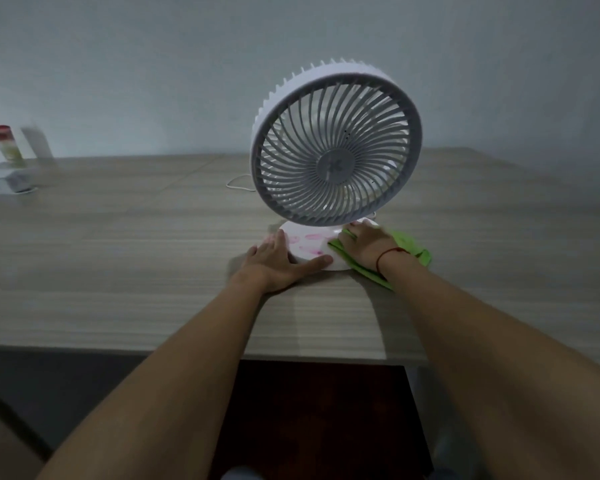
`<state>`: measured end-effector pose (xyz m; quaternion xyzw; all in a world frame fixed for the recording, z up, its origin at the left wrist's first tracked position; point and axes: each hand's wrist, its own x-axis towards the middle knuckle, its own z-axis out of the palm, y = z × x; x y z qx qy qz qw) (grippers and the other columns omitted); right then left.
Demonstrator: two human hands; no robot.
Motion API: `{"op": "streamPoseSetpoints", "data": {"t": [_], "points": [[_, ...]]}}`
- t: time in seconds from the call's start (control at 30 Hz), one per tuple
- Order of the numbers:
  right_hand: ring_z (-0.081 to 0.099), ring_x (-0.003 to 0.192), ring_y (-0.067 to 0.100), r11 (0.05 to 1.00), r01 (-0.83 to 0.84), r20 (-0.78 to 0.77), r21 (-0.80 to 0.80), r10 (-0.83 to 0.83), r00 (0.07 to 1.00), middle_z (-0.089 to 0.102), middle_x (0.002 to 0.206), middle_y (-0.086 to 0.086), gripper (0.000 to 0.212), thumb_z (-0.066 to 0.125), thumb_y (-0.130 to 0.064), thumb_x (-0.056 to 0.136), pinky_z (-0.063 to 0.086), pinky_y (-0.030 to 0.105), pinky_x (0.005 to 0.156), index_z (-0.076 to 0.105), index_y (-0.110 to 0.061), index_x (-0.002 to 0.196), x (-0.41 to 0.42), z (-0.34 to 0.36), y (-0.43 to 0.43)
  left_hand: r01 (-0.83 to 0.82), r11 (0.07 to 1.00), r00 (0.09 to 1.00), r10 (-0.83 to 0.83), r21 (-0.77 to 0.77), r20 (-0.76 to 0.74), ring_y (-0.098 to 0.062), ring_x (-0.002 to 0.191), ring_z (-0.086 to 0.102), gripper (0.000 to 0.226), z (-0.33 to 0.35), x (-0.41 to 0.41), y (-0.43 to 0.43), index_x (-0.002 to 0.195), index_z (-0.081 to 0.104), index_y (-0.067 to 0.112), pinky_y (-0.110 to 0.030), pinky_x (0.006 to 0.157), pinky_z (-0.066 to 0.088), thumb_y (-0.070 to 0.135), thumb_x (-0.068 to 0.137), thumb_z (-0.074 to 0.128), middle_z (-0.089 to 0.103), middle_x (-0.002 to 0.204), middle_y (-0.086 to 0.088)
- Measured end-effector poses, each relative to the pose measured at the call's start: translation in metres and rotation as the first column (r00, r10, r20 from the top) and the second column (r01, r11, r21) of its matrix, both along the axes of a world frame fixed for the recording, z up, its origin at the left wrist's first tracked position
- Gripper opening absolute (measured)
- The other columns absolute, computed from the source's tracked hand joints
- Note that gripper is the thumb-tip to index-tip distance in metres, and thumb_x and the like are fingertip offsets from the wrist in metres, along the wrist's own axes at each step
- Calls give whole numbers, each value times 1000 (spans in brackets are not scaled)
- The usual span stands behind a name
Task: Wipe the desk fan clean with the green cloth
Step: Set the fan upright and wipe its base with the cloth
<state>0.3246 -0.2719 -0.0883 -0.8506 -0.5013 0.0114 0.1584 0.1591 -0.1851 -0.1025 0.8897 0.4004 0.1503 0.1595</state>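
Left hand (278, 263), fingers straight, braces the base (303, 252) of the fan (336, 147) at 9 o'clock; right hand (366, 245), fingers flat, presses the green cloth (409, 245) at 3 o'clock. Shove too hard and the fan could tip, pink marks (314, 237) smearing wider.

It looked like a home or office room: wood-grain worktop (118, 265) against a bare wall (153, 64), a striped cup (7, 145) with a straw.

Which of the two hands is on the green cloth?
The right hand, the one with the red wrist string, presses the green cloth against the fan base; the left hand rests bare on the base.
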Motion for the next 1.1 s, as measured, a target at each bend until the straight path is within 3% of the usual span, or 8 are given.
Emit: {"op": "streamPoseSetpoints", "data": {"t": [0.07, 0.27, 0.5, 0.6, 0.73, 0.83, 0.93, 1.1], "points": [[42, 132, 34, 999, -37, -8, 29, 37, 999, 42, 146, 17, 48, 32, -38, 100, 33, 39, 110, 46, -12, 137, -8, -4, -6, -3, 1000, 1000, 3, -9, -10, -26, 134, 42, 113, 1, -1, -1, 139, 34, 13, -45, 111, 33, 90, 58, 47, 44, 147, -8], [25, 148, 20, 989, -120, -157, 87, 133, 979, 28, 159, 4, 53, 39, -46, 97, 19, 32, 120, 36, -28, 147, 9, -13, -38, -2, 999, 1000, 2, -48, -17, -26, 131, 46, 113, 5, -3, -3, 137, 35, 16, -46, 109, 36, 92, 55, 47, 48, 144, -6], [30, 144, 28, 997, 32, -163, 66, -21, 986, 27, 159, 10, 55, 34, -39, 100, 23, 32, 118, 31, -13, 149, 22, -6, -25, 5, 1000, 1000, -5, -27, -15, -27, 130, 46, 113, 2, 0, 2, 137, 36, 15, -48, 110, 35, 92, 55, 47, 48, 143, -6], [31, 142, 29, 999, 33, -82, 40, -29, 996, 33, 155, 13, 50, 31, -33, 101, 26, 35, 116, 38, -6, 143, 6, 0, -9, 11, 1000, 1000, -11, -20, -19, -27, 130, 46, 116, 1, 0, 3, 138, 35, 15, -48, 109, 36, 93, 53, 46, 47, 143, -6], [46, 129, 36, 1000, 1, -40, 29, 1, 999, 43, 146, 18, 49, 31, -39, 100, 36, 38, 108, 44, -11, 138, -12, -1, -6, 1, 1000, 1000, -1, -28, -26, -28, 129, 47, 118, 2, 0, 3, 138, 35, 13, -49, 108, 37, 94, 52, 44, 48, 142, -8], [40, 137, 32, 996, -76, -87, 56, 81, 993, 37, 153, 13, 52, 35, -42, 99, 31, 34, 114, 39, -18, 145, -20, -8, -17, 3, 999, 1000, -4, -49, -16, -27, 126, 50, 115, 5, -2, 0, 137, 35, 13, -48, 107, 38, 92, 54, 46, 52, 138, -7], [36, 142, 24, 983, -118, -162, 142, 140, 977, 38, 154, 7, 50, 42, -42, 98, 25, 28, 115, 45, -21, 143, -12, -10, -38, 6, 998, 1000, -6, -65, 2, -27, 125, 51, 110, 7, -4, -2, 133, 38, 16, -47, 107, 39, 92, 54, 48, 55, 136, -6], [45, 134, 30, 993, 13, -159, 113, 6, 987, 46, 148, 14, 51, 40, -43, 98, 33, 32, 109, 46, -18, 143, 23, -7, -52, 17, 997, 1000, -17, -70, 2, -26, 129, 48, 108, 6, -4, -1, 136, 36, 18, -47, 110, 35, 90, 56, 49, 51, 140, -4]]}}
